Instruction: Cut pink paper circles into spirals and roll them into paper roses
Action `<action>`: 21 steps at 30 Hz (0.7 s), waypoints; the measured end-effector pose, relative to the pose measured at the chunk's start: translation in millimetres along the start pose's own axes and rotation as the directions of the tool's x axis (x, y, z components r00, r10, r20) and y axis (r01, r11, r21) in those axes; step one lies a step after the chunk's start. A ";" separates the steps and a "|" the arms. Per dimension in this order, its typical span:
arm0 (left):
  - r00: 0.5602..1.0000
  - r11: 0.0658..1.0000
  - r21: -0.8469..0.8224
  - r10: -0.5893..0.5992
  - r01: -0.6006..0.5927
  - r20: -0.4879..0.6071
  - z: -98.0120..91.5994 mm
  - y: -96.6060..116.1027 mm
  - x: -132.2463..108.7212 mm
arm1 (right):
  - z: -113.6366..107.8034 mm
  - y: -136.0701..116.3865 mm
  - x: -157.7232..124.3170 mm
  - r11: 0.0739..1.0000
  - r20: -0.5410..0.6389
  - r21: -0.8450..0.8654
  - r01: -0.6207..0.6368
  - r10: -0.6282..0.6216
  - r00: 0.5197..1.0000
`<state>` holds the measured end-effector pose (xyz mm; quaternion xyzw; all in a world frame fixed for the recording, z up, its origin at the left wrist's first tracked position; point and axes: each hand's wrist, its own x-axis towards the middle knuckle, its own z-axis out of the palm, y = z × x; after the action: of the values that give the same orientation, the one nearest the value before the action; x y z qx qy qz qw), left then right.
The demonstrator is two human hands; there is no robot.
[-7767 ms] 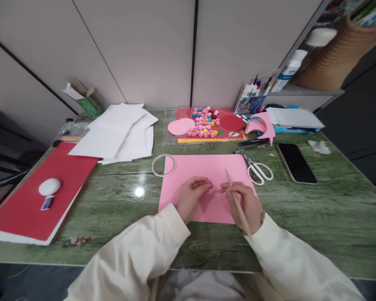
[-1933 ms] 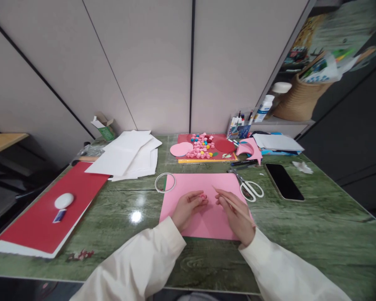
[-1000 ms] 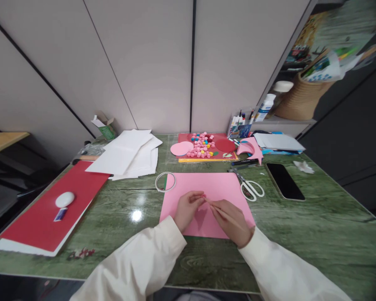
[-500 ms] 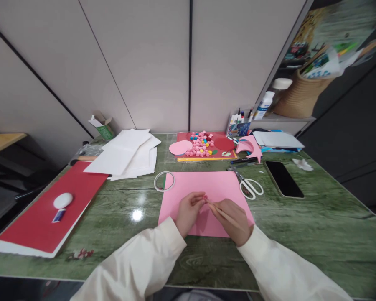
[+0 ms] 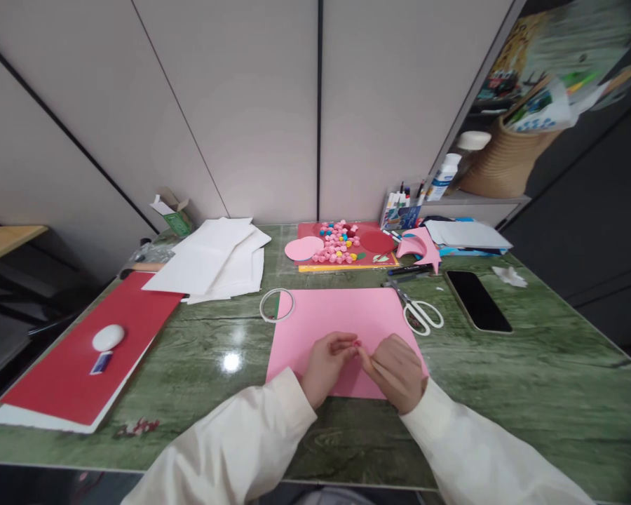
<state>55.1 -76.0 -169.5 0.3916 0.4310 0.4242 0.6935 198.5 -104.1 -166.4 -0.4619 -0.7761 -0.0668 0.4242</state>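
Observation:
A pink sheet (image 5: 341,308) lies on the green table, and both hands are over its lower half. My left hand (image 5: 327,366) pinches a small pink paper piece (image 5: 357,344) between thumb and fingers. From the right, my right hand (image 5: 397,372) meets that piece with its fingertips; its fingers are curled round a thin wooden stick, now mostly hidden in the hand. A white tape ring (image 5: 276,306) rests on the sheet's upper left corner. White-handled scissors (image 5: 421,314) lie at its upper right edge.
Behind the sheet, small pink, blue and yellow paper balls (image 5: 339,242) lie on red paper. White sheets (image 5: 215,256) and a red sheet (image 5: 95,351) are on the left. A phone (image 5: 477,301) lies at right, near pens (image 5: 410,270) and pink scraps (image 5: 419,245).
Both hands have shifted slightly; my left hand moved a little right. The wooden stick, clearly visible before, is now mostly covered by my right hand, whose fingertips have come up to the pink piece.

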 end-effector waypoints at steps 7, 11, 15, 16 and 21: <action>0.995 0.980 -0.182 -0.065 0.078 0.072 -5.1 4.3 -0.7 | -10.6 -6.0 3.9 0.995 -0.128 0.096 -0.027 0.039 0.991; 1.000 0.982 -0.184 -0.030 0.030 0.006 -12.2 16.3 21.0 | -14.4 -9.5 8.0 0.967 -0.159 0.168 -0.191 0.218 0.963; 0.997 0.993 -0.100 0.051 -0.056 -0.055 -14.2 36.6 74.9 | -14.8 -11.0 10.8 0.963 -0.154 0.198 -0.184 0.216 0.964; 0.995 0.995 -0.067 0.076 -0.080 -0.069 -12.8 43.3 91.9 | -14.7 -11.0 11.2 0.963 -0.158 0.211 -0.170 0.205 0.966; 0.985 0.966 0.210 0.165 -0.150 -0.058 7.6 80.1 173.0 | -14.9 -7.7 11.4 0.962 -0.153 0.210 -0.175 0.209 0.966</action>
<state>88.5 109.5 -140.2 0.4777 0.4655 0.4457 0.5971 199.0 -108.3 -146.6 -0.4841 -0.6901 0.0111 0.5378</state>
